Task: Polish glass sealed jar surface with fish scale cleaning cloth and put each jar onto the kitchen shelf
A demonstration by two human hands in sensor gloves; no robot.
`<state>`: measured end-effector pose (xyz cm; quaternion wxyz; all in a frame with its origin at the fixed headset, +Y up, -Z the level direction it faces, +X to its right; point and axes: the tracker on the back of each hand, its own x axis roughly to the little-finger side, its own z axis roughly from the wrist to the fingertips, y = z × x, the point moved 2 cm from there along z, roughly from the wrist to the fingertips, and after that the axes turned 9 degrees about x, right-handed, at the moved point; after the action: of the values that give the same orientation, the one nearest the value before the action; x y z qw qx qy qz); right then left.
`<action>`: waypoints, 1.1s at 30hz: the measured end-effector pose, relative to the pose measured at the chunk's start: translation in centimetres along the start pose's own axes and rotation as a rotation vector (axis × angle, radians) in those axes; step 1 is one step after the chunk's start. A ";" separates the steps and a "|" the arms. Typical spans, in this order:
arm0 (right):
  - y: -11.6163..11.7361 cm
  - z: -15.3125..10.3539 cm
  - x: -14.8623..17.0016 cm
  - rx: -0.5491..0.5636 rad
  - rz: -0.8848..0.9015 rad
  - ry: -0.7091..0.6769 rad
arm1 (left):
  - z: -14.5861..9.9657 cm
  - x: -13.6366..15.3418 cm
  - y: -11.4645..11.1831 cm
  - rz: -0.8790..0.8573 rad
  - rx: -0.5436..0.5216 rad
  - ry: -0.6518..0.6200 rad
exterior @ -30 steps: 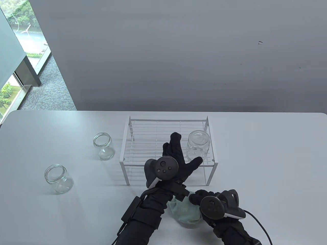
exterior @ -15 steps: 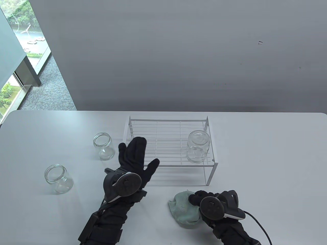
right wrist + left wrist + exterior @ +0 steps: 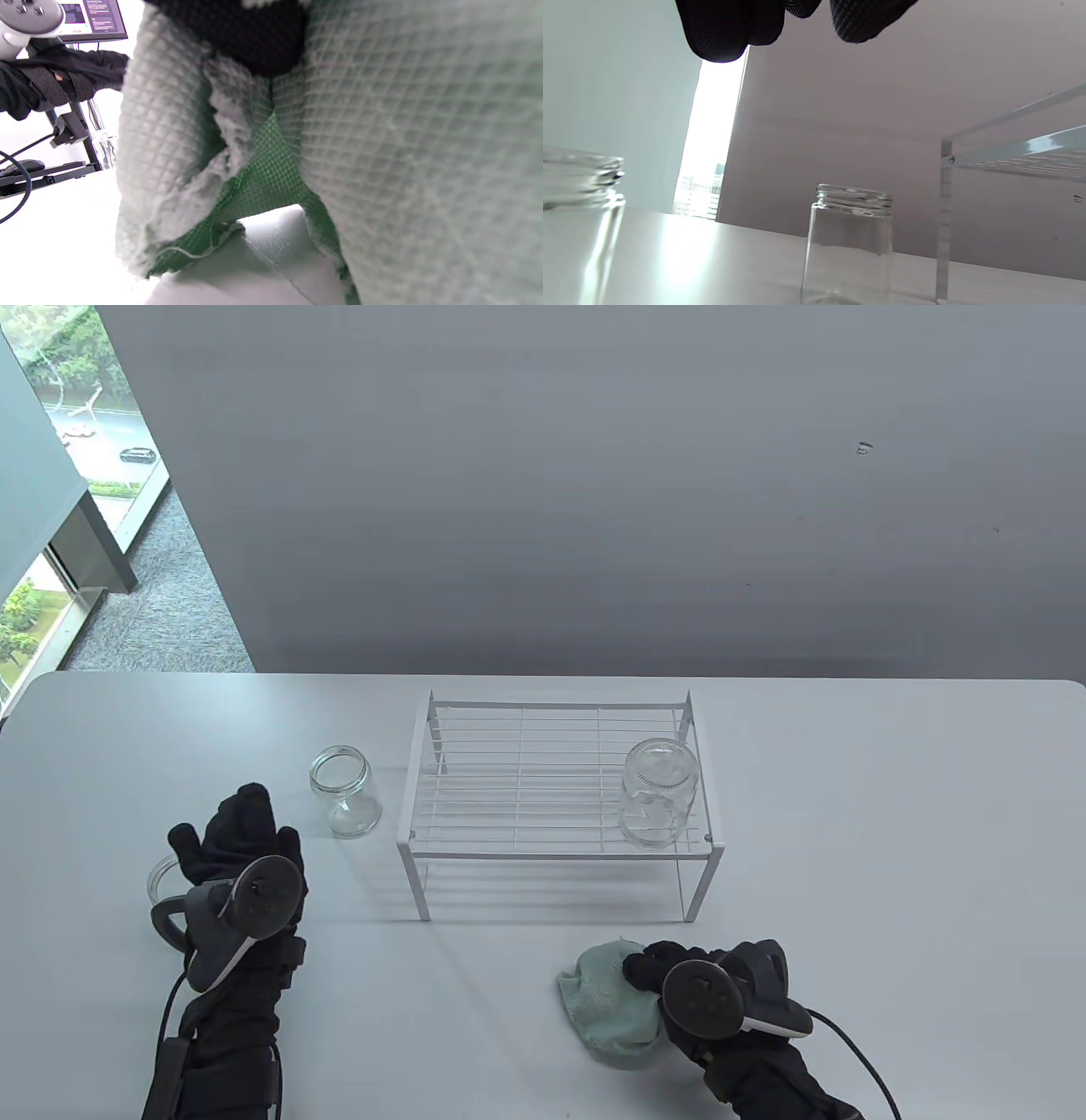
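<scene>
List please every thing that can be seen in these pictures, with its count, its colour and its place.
glass jars: three, clear; one on the shelf's right end, two on the table left of the shelf, the nearer one mostly hidden behind the left hand
kitchen shelf: one, white wire, middle of the table
cleaning cloth: one, pale green, crumpled on the table in front of the shelf
table: one, white
wall: grey, behind the table
window: at the far left
left hand: black glove, over the near-left jar; grip not visible
right hand: black glove, gripping the cloth
</scene>
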<state>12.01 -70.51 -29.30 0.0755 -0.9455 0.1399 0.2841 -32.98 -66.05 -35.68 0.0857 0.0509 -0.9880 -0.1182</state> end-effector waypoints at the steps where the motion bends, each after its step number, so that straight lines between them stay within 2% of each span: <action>1: 0.0 0.0 0.0 0.001 0.002 0.002 | 0.1 0.6 -0.3 0.004 0.018 0.025; 8: 0.0 0.0 0.1 -0.002 0.006 0.003 | 0.3 3.2 -2.2 0.157 0.147 0.174; 15: 0.0 0.0 0.1 -0.001 0.007 0.005 | 0.4 5.0 -3.6 0.082 0.219 0.262; 18: 0.0 0.0 0.1 0.000 0.007 0.006 | 0.4 5.3 -4.1 0.056 0.236 0.265; 28: 0.0 0.0 0.3 0.005 0.012 0.014 | 0.8 4.9 -5.4 0.207 0.320 0.220; 33: -0.1 0.0 0.3 0.009 0.013 0.019 | 0.9 4.5 -5.3 0.295 0.293 0.202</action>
<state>12.32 -70.54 -29.46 0.0768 -0.9469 0.1482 0.2748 -37.08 -71.55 -37.12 0.1922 -0.0703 -0.9777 0.0461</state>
